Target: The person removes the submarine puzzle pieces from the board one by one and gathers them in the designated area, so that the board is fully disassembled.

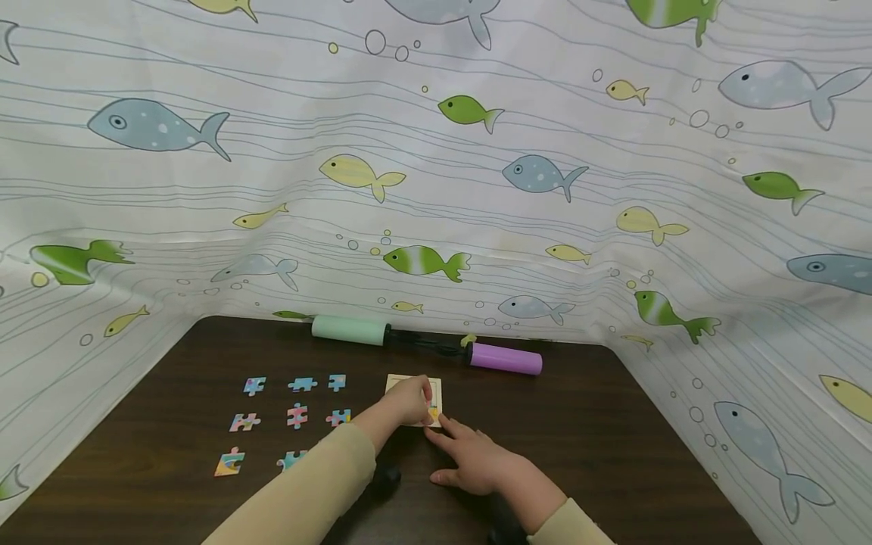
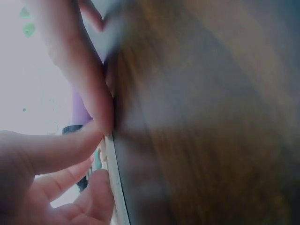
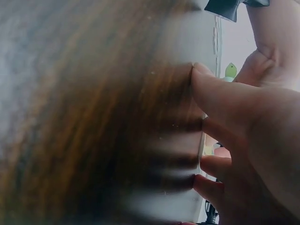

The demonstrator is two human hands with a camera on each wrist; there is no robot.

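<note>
My left hand (image 1: 406, 401) reaches over a small pale wooden puzzle frame (image 1: 402, 378). Its fingers are bent down at the frame's lower right corner, where they appear to pinch a puzzle piece (image 1: 434, 413) with yellow on it, largely hidden by the fingers. Spread with fairly straight fingers, my right hand (image 1: 477, 458) touches that same corner from the right and rests on the table. In the left wrist view, the left thumb (image 2: 61, 147) meets a finger of the other hand at the frame's edge (image 2: 117, 187). The right thumb (image 3: 220, 96) lies on the wood in the right wrist view.
Several loose jigsaw pieces lie in rows on the left, among them a pink one (image 1: 297, 415) and a corner one (image 1: 230, 462). My left sleeve (image 1: 306, 484) partly covers the nearest row. A tube with green (image 1: 350, 330) and purple (image 1: 506, 359) ends lies along the back, before a fish-print curtain (image 1: 272, 151).
</note>
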